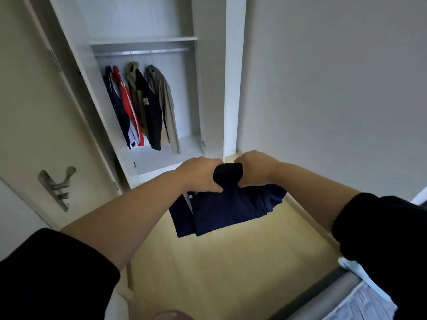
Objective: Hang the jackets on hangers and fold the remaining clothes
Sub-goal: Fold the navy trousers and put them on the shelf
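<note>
Standing leftmost: a pale door [27, 112] with a metal lever handle [57, 185].
Wardrobe [143, 39]: open and white; several jackets [141, 105] hang from its rail [161, 51] in navy, red-and-white, olive-and-black and beige.
Left hand [201, 174]: fingers curled, gripping the bunched top of the garment.
Navy garment [226, 209]: folded, held in the air by both hands, hanging above the wooden floor [219, 262] in front of the wardrobe.
Right hand [256, 167]: clenched on the same bunched top, just beside the left.
Lower right: a bed corner [346, 296] with pale bedding.
</note>
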### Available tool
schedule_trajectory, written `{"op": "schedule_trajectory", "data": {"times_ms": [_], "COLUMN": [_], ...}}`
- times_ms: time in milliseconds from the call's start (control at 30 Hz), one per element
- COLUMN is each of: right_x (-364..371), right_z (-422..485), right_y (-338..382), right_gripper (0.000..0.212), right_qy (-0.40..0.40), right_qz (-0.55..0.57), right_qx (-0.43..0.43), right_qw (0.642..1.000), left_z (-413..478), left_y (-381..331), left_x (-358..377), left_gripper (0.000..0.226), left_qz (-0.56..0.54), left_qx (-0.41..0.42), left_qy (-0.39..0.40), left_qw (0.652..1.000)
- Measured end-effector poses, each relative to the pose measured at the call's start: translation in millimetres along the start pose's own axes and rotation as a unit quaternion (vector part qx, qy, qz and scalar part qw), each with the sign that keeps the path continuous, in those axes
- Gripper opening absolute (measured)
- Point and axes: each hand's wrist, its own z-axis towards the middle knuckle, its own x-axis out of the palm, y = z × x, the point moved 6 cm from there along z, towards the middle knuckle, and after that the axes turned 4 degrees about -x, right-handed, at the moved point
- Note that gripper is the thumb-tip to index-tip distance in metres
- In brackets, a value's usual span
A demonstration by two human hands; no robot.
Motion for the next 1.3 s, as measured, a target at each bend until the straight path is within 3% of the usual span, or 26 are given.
{"op": "schedule_trajectory", "data": {"times_ms": [100,333,633,967,1300], "right_x": [-10,-25,-16,-66,-151], "right_z": [31,142,393,589,763], "right_y": [0,12,-13,-137,-150], "right_gripper": [0.013,0.02,0.016,0.021,0.018], "right_qy": [0.0,0.048,0.016,-0.068,-0.136], "right_qz": [-0.008,-0.063,-0.118,-0.054,-0.02], "right_qx": [-0.002,-0.083,-0.207,-0.194,-0.208], "right_qw": [1.0,0.993,0.971,0.977,0.968], "left_z": [13,62,203,412,538], "left_y": [27,108,280,365,470], "left_x": [-6,-32,-31,-76,-184], "left_gripper": [0.064,0.024,0.018,0.024,0.04], "left_qz": [0.056,0.053,0.043,0.032,0.104], "left_qx": [-0.008,-0.069,-0.188,-0.183,-0.168], "left_qy": [0.025,0.014,-0.096,-0.116,-0.061], "left_qw": [0.998,0.996,0.977,0.976,0.978]}}
